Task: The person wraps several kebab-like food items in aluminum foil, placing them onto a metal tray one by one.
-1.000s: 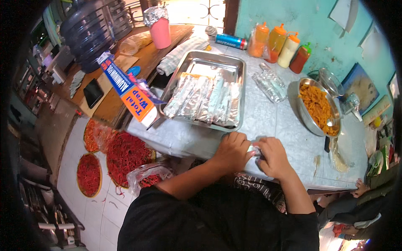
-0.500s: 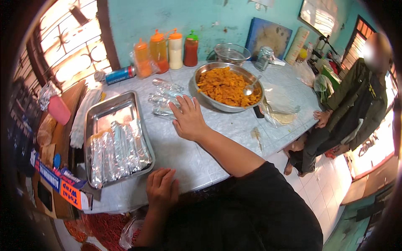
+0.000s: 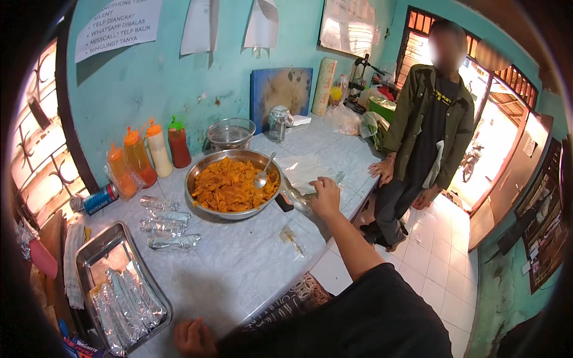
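Observation:
My right hand (image 3: 325, 197) reaches out to the right, over a clear plastic bag (image 3: 304, 170) lying beside the bowl. Its fingers are bent and apart; no held thing shows. My left hand (image 3: 194, 338) rests low by the table's near edge, close to the metal tray, its fingers loosely bent and holding nothing visible. A steel bowl (image 3: 200, 206) contains an orange shredded filling (image 3: 224, 185) with a spoon (image 3: 262, 173) in it. Several foil-wrapped rolls (image 3: 164, 222) lie left of the bowl, and more foil rolls (image 3: 122, 307) sit in the metal tray (image 3: 119, 230).
Sauce bottles (image 3: 156, 149), a blue gas can (image 3: 98, 200), a glass bowl (image 3: 230, 132) and a glass jar (image 3: 278, 123) stand along the wall. A dark handle (image 3: 284, 203) pokes out beside the steel bowl. Another person (image 3: 427, 128) stands at the table's right end, one hand on it.
My right hand has left the foil rolls and swung right to the plastic bag. The view has turned right, and my left hand stays near the table's edge.

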The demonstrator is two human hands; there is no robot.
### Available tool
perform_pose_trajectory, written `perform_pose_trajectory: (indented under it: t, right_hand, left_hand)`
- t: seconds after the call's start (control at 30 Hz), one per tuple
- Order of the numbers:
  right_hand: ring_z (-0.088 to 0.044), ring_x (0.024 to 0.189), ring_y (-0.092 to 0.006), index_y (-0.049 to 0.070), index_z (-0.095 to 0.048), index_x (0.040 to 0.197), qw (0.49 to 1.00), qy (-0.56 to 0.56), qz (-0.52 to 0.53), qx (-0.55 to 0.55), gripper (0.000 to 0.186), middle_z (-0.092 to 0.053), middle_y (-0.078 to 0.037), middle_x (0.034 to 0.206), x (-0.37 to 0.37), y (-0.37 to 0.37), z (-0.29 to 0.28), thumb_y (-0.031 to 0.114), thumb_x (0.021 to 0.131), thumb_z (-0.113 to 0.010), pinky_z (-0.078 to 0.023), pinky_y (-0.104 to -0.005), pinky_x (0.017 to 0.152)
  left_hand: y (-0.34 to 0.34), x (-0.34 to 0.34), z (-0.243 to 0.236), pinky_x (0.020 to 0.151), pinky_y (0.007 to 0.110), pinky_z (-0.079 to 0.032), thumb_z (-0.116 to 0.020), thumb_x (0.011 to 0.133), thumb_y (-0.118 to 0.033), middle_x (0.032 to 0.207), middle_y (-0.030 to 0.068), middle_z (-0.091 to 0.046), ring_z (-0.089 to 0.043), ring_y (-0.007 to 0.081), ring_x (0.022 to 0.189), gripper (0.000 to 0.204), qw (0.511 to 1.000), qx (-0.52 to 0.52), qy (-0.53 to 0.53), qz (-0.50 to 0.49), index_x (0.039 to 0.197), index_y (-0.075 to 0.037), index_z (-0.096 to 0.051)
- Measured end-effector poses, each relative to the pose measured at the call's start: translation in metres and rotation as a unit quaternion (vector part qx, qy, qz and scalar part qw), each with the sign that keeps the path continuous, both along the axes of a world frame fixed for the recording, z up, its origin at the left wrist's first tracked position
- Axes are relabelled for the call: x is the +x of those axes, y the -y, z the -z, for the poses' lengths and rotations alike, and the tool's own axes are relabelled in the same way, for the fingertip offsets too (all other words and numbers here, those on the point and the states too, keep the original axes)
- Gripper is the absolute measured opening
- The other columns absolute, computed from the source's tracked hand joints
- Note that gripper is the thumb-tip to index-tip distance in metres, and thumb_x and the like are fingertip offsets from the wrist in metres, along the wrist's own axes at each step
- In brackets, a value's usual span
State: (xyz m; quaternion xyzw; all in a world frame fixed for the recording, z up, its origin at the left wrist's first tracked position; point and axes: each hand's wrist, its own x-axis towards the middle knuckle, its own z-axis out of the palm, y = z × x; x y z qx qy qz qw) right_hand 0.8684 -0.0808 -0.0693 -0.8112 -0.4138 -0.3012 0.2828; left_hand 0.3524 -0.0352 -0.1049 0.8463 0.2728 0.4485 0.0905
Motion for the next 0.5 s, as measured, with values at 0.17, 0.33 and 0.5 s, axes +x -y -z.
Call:
perform_pose_trajectory:
  t: [0.17,0.33,0.5]
  right_hand:
    - [-0.047,0.120,-0.0315,0.018,-0.068,0.104,0.998,0.030,0.040,-0.042,0.038,-0.058,-0.012,0.120,0.026,0.003,0.017,0.014,0.066,-0.064,-0.036,-0.0463,0.098]
    - [-0.051,0.116,-0.0301,0.015,-0.071,0.094,0.996,0.040,0.030,-0.080,0.026,-0.064,-0.010,0.110,0.037,0.006,0.004,0.016,0.069,-0.063,-0.039,-0.0439,0.094]
    - [-0.063,0.095,-0.0279,0.006,-0.071,0.088,0.977,-0.002,-0.071,0.203,0.022,-0.069,-0.011,0.095,-0.029,0.014,-0.035,0.015,0.071,-0.062,-0.048,-0.0418,0.084]
  left_hand:
    - [0.004,0.003,-0.004,0.068,0.043,-0.044,-0.060,0.077,-0.001,0.080,0.0162,-0.060,-0.056,0.0337,0.074,0.014,1.000,-0.007,0.010,-0.008,0.090,0.003,-0.063]
    - [0.006,0.003,-0.007,0.070,0.044,-0.046,-0.060,0.079,0.000,0.080,0.0177,-0.061,-0.057,0.0350,0.077,0.013,0.999,-0.051,-0.014,-0.002,0.091,0.003,-0.063]
    - [0.012,0.005,-0.033,0.070,0.044,-0.048,-0.060,0.083,-0.002,0.084,0.0171,-0.063,-0.059,0.0358,0.077,0.012,1.000,-0.012,-0.021,-0.005,0.093,0.004,-0.064]
